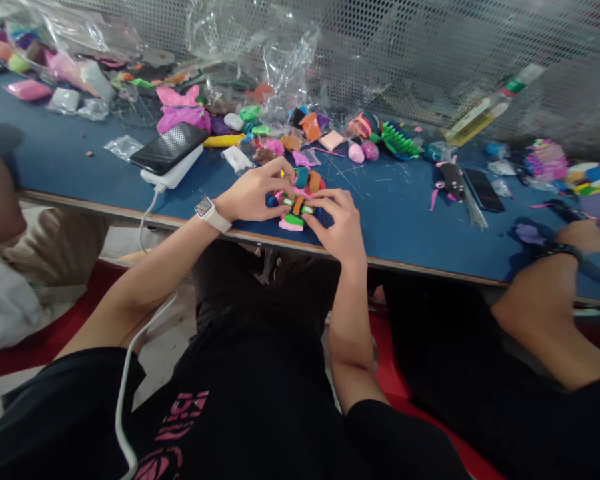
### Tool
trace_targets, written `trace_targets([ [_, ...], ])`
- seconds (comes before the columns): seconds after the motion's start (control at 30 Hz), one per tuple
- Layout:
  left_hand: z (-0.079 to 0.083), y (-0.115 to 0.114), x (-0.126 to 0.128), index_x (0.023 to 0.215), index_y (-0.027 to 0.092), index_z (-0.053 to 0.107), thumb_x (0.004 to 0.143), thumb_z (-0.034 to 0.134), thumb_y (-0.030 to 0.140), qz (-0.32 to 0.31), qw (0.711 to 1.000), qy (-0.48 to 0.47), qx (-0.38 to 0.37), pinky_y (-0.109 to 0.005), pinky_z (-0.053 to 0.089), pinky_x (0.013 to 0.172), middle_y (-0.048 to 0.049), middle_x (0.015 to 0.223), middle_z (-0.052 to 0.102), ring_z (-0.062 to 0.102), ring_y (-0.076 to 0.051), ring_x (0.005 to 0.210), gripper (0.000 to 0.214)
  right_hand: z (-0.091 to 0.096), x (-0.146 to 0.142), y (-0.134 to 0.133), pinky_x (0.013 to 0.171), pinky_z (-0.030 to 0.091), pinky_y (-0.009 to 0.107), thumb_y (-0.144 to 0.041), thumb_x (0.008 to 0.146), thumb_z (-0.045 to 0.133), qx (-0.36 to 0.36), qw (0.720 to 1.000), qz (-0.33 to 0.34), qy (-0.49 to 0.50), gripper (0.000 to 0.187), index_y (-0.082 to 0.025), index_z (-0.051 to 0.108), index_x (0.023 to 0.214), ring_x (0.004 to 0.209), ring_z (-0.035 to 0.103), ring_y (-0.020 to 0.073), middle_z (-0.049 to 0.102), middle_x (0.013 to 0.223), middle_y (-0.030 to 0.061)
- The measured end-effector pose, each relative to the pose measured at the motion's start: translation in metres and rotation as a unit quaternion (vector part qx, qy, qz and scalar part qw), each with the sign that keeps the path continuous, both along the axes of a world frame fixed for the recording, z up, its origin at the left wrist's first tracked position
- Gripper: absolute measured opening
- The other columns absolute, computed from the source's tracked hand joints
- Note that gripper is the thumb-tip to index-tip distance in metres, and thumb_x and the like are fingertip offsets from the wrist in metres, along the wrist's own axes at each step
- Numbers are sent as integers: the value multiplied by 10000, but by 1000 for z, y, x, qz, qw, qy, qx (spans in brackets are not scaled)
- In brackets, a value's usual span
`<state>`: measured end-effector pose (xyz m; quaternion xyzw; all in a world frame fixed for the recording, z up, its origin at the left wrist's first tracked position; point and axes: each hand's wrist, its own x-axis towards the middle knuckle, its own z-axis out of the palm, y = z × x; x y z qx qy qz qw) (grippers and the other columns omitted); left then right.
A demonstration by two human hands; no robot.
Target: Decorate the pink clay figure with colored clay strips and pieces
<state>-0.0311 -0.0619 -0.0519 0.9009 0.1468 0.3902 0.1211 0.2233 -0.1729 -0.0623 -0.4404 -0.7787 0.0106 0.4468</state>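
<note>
A multicoloured modelling-clay figure (295, 219), with green, orange, pink and teal pieces, lies on the blue table near its front edge. From the left, my left hand (257, 190) curls its fingers over the figure's upper part, thumb low on its side. On the opposite side my right hand (343, 223) grips the figure's edge between thumb and bent fingers. My fingers partly hide the figure, and its small details are hard to make out. A smartwatch (213, 215) with a white strap is on my left wrist.
Behind the figure lie clay lumps and clear wrappers (290, 67). A phone (170, 148) rests on a white power bank (180, 168) with a cable at left. At right are a grey clay animal (451, 180), another phone (483, 189), a bottle (495, 107) and another person's hand (587, 237).
</note>
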Motion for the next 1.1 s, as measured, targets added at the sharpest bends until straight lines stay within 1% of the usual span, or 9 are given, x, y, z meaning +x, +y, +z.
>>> trace_targets([
  [0.1,0,0,0,1024,279,853,963,804,438,5,1000,4,-5,-530,666,978,-122,1270,729,750,-314,1145,177,1,0,0,1127,621,612,-286,1059,792,2,1000,1,3,92,-312,805,1146,1219,734,337,805,1255,72],
  [0.23,1,-1,0,1017,282,855,965,802,452,7,1000,4,-9,-538,674,977,-123,1271,730,749,-320,1156,185,2,-1,-1,1133,617,635,-300,1055,781,-12,1000,-11,-5,92,-319,807,1141,1228,737,348,811,1256,70],
  [0.43,1,-1,0,1027,276,853,965,807,409,-3,1000,-3,-5,-524,669,989,-118,1261,723,752,-305,1142,154,2,-1,-1,1136,617,626,-284,1047,788,-11,1000,-3,3,101,-311,807,1142,1218,735,341,810,1253,71],
  [0.6,1,-1,0,1046,276,861,956,808,393,-1,1000,5,-6,-510,675,956,-122,1263,730,752,-302,1132,157,1,-1,-1,1159,602,649,-293,1050,784,-27,1000,-2,5,114,-323,803,1159,1247,725,352,800,1266,68],
  [0.8,0,0,0,1051,267,863,964,803,381,1,1000,8,1,-522,676,1007,-126,1270,739,755,-308,1165,155,1,0,0,1129,618,609,-267,1047,808,-4,1000,7,6,114,-310,798,1152,1211,739,335,806,1250,67],
  [0.9,-1,2,0,1062,263,857,978,791,362,-8,1000,2,12,-513,674,994,-123,1268,734,760,-305,1161,145,1,0,0,1123,620,600,-249,1046,810,2,1000,12,9,124,-304,799,1156,1208,742,333,806,1249,69],
  [1.1,-2,3,-1,1061,265,853,982,805,365,-9,1000,4,12,-504,669,998,-116,1272,729,759,-302,1164,137,1,1,0,1153,599,631,-283,1066,788,-22,1000,13,14,107,-319,801,1167,1229,734,350,797,1264,68],
])
